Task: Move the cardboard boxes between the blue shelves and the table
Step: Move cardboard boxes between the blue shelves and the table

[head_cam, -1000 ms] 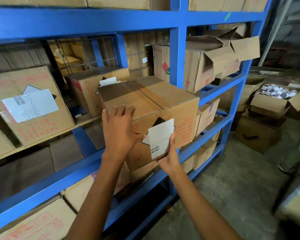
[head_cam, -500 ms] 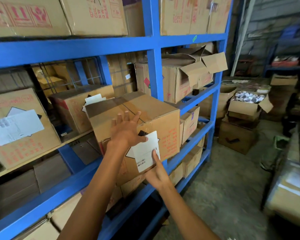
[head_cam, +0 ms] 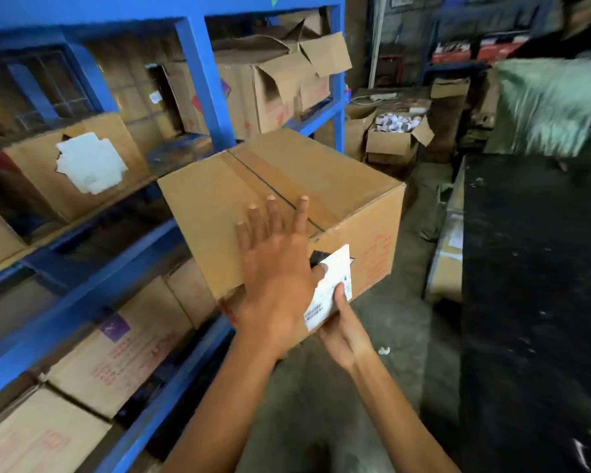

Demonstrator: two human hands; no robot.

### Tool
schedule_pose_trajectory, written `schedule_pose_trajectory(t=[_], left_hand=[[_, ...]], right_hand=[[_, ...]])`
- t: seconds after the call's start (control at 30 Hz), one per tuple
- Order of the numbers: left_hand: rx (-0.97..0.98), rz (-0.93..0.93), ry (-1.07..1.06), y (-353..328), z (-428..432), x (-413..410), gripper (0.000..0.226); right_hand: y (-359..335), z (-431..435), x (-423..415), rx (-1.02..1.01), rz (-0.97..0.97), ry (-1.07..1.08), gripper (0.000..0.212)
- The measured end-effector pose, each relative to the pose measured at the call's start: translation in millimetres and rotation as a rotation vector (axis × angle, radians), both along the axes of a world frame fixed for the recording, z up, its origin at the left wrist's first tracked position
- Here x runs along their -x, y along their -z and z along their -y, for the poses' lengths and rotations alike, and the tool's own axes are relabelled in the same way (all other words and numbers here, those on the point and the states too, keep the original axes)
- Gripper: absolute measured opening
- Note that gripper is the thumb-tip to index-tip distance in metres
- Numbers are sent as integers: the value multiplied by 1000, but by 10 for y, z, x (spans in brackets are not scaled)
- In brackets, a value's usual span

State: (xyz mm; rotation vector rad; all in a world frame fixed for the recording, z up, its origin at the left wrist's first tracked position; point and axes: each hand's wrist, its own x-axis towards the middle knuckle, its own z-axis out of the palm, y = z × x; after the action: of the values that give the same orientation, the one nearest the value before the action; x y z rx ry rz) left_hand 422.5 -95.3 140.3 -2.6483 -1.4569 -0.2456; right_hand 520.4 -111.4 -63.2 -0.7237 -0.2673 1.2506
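Box: cardboard box (head_cam: 287, 172) clear of the blue shelves (head_cam: 205, 80) at left, not yet on the table (head_cam: 533, 268) at right | Grip: your left hand (head_cam: 277, 264) flat on top, right hand (head_cam: 341, 326) clasping the near bottom edge, thumb on label (head_cam: 331, 285) | To do: set-down; other boxes (head_cam: 72, 165) shelved.

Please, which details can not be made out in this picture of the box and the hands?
- Head view: the print on the white label is too small to read, and the left hand covers part.
- Head view: the fingers of the right hand are hidden under the cardboard box.
- Head view: the dark surface at right is blurred and cut by the edge.
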Motion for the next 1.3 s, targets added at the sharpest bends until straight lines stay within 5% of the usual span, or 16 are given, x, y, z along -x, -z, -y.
schedule_pose_trajectory(t=[0.23, 0.43, 0.57, 0.8, 0.9, 1.1, 1.3], left_hand=[[120, 190, 356, 248, 610, -871, 107], [440, 471, 663, 378, 1008, -1673, 98], [637, 613, 743, 435, 1315, -2253, 44], [919, 797, 833, 527, 1603, -3182, 70], [955, 728, 947, 612, 1609, -3598, 109], [1083, 398, 1282, 1008, 1649, -4365, 135], [1289, 194, 1420, 1497, 1721, -4907, 127]], right_hand=[[-87, 1342, -1038, 53, 221, 395, 66], [-377, 2490, -1655, 177, 510, 775, 58], [-609, 3172, -1888, 439, 711, 956, 81], [-921, 3974, -2144, 998, 1177, 1132, 96], [-1036, 4141, -2267, 1238, 1267, 1120, 112], [-1142, 4207, -2424, 1612, 1448, 970, 110], [-1117, 3854, -2795, 1963, 1481, 756, 106]])
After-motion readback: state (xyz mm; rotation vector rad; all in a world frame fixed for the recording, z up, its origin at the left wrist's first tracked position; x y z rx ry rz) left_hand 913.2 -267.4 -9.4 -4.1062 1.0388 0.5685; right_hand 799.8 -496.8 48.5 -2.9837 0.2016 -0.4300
